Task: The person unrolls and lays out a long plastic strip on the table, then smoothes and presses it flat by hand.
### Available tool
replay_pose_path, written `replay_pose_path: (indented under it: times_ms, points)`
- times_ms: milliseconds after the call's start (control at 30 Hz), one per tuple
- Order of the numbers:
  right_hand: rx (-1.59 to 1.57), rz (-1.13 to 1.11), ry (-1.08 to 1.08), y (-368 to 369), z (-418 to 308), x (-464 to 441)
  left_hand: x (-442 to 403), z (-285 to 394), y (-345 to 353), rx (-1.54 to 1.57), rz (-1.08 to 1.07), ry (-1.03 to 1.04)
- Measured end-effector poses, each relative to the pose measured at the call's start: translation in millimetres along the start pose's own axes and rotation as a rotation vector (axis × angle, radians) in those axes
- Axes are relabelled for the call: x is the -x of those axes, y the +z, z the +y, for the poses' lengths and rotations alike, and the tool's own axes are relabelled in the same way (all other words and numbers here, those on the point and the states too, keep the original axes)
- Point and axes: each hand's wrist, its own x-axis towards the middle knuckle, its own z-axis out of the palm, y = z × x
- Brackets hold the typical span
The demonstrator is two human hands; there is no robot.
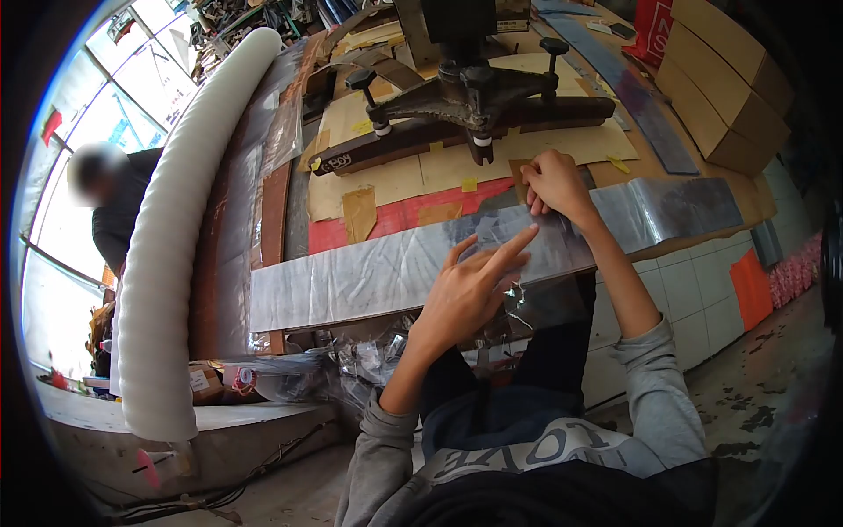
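My left hand (470,294) hovers over the near edge of a long grey-white plastic-covered strip (351,281), index finger stretched out and the others partly bent. My right hand (558,186) is closed, fingertips pressed together and pointing down at the strip's far edge. A small brown piece (518,183) shows beside those fingers; whether they grip it is hidden. Thin clear plastic film (549,303) hangs below the strip, near my left fingers. Beyond lies a red sheet (395,215) with brown tape pieces (359,213) on it.
A black metal press (479,97) with a long bar (544,114) stands over the table. A thick roll of white foam (162,263) runs along the left. Cardboard boxes (724,88) sit at the right. Another person (123,202) is at the far left.
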Motion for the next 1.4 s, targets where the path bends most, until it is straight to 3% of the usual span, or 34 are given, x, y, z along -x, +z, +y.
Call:
replay_pose_path:
  times_ms: [133,233,333,433,600,833,967,1133,1400]
  points:
    - [-0.087,0.032,-0.013,3,-11,-3,-9,-13,16,-0.285,0.13,0.032]
    - [0.186,0.082,-0.167,7,-8,-11,-14,-16,18,-0.425,0.111,-0.048]
    - [0.478,0.345,-0.351,12,-20,12,-24,-23,12,-0.496,0.063,-0.087]
    - [0.408,0.155,-0.55,11,-16,45,-24,-34,3,-0.509,0.016,-0.047]
    - [0.496,0.1,-0.438,27,-2,74,-26,-31,0,-0.548,-0.089,-0.107]
    - [0.566,0.212,-0.413,50,10,58,-38,-57,3,-0.51,0.044,-0.054]
    - [0.564,0.163,-0.392,51,7,42,-50,-60,-8,-0.564,-0.074,-0.162]
    - [0.567,0.164,-0.354,54,4,35,-46,-58,-8,-0.588,0.05,-0.152]
    - [0.58,0.212,-0.363,60,8,26,-43,-64,-10,-0.513,-0.002,-0.211]
